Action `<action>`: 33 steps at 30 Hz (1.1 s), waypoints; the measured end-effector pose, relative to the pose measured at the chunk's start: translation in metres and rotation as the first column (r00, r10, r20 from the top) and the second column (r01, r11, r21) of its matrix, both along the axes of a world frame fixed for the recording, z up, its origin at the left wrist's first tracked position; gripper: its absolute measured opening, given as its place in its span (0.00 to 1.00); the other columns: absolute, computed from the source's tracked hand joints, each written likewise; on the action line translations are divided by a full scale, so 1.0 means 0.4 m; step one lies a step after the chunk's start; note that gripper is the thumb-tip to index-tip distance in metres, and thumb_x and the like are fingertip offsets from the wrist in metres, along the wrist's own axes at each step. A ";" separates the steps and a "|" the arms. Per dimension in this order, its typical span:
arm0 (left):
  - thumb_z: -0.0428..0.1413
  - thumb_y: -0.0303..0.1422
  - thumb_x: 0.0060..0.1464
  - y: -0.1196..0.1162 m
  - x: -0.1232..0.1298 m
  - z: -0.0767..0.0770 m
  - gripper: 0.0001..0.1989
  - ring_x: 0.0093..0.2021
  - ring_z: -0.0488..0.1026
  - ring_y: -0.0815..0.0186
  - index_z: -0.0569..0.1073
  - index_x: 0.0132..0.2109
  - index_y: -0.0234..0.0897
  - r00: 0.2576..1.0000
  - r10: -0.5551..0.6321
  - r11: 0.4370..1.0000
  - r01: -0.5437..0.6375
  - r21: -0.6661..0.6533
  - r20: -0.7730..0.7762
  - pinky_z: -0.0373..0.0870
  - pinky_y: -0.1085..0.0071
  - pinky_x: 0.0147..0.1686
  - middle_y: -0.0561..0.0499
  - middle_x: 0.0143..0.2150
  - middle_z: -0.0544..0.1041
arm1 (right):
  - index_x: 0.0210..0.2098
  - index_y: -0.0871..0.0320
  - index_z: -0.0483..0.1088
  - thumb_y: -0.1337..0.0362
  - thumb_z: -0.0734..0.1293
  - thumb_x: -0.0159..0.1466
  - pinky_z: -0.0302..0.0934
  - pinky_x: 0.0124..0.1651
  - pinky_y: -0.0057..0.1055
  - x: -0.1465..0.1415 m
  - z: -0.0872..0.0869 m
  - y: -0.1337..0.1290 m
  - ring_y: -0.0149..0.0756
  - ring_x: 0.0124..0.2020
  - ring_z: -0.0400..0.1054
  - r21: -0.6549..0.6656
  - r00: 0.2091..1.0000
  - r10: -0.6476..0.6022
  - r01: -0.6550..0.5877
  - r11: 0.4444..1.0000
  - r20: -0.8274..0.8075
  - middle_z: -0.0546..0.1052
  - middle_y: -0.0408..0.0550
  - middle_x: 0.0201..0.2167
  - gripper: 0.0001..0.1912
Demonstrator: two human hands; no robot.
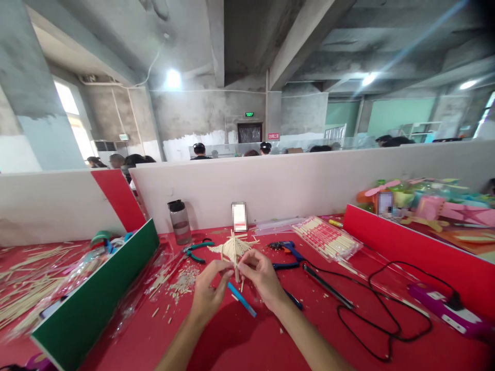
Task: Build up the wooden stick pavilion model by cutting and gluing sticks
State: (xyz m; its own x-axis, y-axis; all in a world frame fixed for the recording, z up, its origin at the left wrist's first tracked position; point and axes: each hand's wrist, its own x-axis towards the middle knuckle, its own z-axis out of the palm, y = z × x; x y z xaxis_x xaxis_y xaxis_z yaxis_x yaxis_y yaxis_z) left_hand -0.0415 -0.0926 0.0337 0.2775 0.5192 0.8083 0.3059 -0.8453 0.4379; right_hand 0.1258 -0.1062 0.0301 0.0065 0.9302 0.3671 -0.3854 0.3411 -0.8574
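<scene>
A small model of pale wooden sticks (233, 248), with a pointed roof-like top and spreading sides, stands on the red table in front of me. My left hand (211, 289) reaches it from the left, thumb and forefinger pinched on its near side. From the right, my right hand (260, 273) pinches the same spot, its fingertips almost meeting the left ones. Any small piece between the fingertips is too little to make out. Just below the hands lies a blue strip (242, 300). Green-handled pliers (196, 251) rest left of the model, and a blue glue gun (288, 252) lies right.
Stick offcuts (183, 282) are scattered at left. A bottle (180, 222) and a phone (239, 216) stand along the white partition (270, 180). Bundled sticks (327, 238), a black cable (390, 309) and a purple power strip (448, 309) occupy the right. Green (100, 293) and red (417, 247) dividers flank me.
</scene>
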 end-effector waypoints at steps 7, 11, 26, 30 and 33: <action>0.57 0.27 0.60 -0.004 0.023 -0.023 0.08 0.33 0.75 0.68 0.73 0.46 0.40 0.995 0.030 0.999 -0.033 0.033 0.096 0.73 0.73 0.37 0.52 0.35 0.78 | 0.29 0.57 0.68 0.60 0.76 0.56 0.59 0.31 0.29 -0.020 0.000 -0.011 0.30 0.24 0.65 -0.009 0.996 0.033 -0.034 0.999 -0.085 0.73 0.41 0.25 0.14; 0.58 0.26 0.59 0.003 0.025 -0.035 0.11 0.35 0.75 0.68 0.73 0.48 0.40 0.995 0.038 0.997 -0.044 0.058 0.095 0.73 0.73 0.39 0.51 0.38 0.77 | 0.30 0.57 0.69 0.60 0.77 0.54 0.59 0.32 0.27 -0.031 0.001 -0.016 0.29 0.26 0.66 -0.057 0.987 0.038 -0.048 0.997 -0.157 0.74 0.40 0.26 0.14; 0.61 0.27 0.55 0.005 0.023 -0.028 0.03 0.35 0.78 0.67 0.78 0.38 0.40 0.954 -0.098 0.980 0.142 -0.142 0.283 0.75 0.74 0.39 0.52 0.34 0.81 | 0.27 0.59 0.68 0.63 0.81 0.47 0.58 0.29 0.23 -0.008 0.019 -0.026 0.25 0.25 0.63 -0.162 0.949 0.211 -0.252 0.954 -0.234 0.71 0.38 0.25 0.18; 0.63 0.29 0.53 0.007 0.024 -0.023 0.01 0.34 0.78 0.66 0.78 0.34 0.38 0.939 -0.101 0.971 0.165 -0.174 0.327 0.76 0.73 0.37 0.51 0.33 0.81 | 0.29 0.59 0.69 0.62 0.81 0.48 0.59 0.30 0.23 0.003 0.012 -0.016 0.26 0.24 0.65 -0.165 0.944 0.259 -0.294 0.941 -0.204 0.72 0.39 0.25 0.19; 0.64 0.31 0.52 0.016 0.016 -0.014 0.03 0.34 0.78 0.64 0.78 0.34 0.37 0.939 -0.046 0.967 0.128 -0.222 0.341 0.76 0.71 0.37 0.49 0.32 0.81 | 0.31 0.58 0.69 0.58 0.79 0.51 0.61 0.32 0.26 0.035 0.014 0.005 0.29 0.26 0.67 -0.156 0.960 0.244 -0.264 0.952 -0.137 0.74 0.42 0.27 0.18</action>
